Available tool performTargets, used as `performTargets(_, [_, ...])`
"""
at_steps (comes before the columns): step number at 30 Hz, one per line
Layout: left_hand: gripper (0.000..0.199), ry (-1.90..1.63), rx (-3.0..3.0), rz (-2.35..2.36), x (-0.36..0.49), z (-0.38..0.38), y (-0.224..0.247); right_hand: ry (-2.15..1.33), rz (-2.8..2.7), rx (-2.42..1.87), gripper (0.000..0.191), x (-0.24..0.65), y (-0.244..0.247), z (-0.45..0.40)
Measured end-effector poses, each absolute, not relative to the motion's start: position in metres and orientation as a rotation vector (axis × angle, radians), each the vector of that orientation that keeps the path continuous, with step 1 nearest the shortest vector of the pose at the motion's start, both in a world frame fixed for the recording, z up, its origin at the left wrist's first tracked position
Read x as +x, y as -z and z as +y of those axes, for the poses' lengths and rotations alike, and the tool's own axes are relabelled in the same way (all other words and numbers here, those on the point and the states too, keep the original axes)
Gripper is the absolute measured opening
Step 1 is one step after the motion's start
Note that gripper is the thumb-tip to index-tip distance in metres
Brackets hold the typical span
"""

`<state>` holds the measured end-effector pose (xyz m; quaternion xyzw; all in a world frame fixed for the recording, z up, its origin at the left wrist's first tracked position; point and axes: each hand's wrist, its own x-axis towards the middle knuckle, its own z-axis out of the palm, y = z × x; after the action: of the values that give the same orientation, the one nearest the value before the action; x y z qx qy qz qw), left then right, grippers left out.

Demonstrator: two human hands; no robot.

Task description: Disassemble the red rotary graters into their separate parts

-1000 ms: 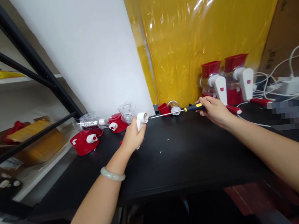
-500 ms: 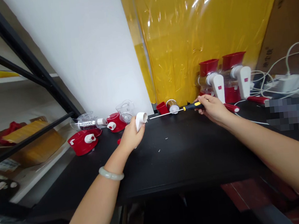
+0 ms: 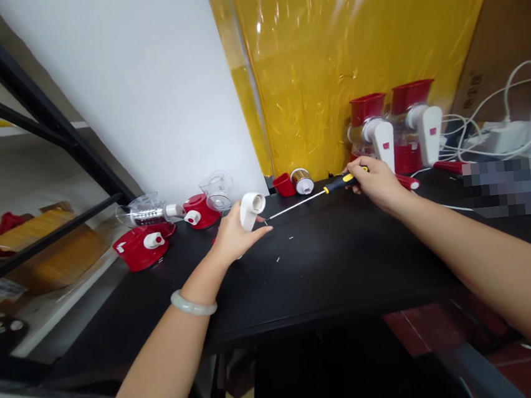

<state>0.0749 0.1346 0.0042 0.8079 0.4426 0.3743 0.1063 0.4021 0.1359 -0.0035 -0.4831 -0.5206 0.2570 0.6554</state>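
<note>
A white plastic crank arm with a round socket is in my left hand, its hollow end facing up and right. That hand's thumb stretches out to the right, close to the tip of a screwdriver. A tiny pale thing, perhaps a screw, shows between the tip and the thumb; it is too small to name surely. My right hand is closed round the screwdriver's black and yellow handle. Its long shaft points left and slightly down above the black table.
Red-based rotary grater parts stand at the left. A red hopper and a metal grating drum lie at the back. Two assembled graters are at the right, beside white cables. A black-framed shelf borders the left side.
The screwdriver's tip has dropped from the crank arm's socket to beside my left thumb, which has stretched out. The socket is turned a little more towards me. The view has shifted slightly.
</note>
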Motion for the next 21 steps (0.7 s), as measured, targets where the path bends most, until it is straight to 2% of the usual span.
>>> performTargets(5, [0.054, -1.002, 2.414, 1.286, 0.0767, 0.1352, -0.0003, -0.575, -1.21, -1.113, 0.017, 0.4017, 0.0037, 0.135])
performTargets(12, [0.054, -0.987, 2.4, 1.258, 0.077, 0.1362, 0.0007, -0.576, -1.243, -1.119, 0.016, 0.4008, 0.0037, 0.1339])
performTargets(21, [0.054, -0.754, 2.382, 1.097, 0.0771, 0.1314, 0.0007, -0.511, -1.196, -1.139, 0.013, 0.4052, 0.0018, 0.1364])
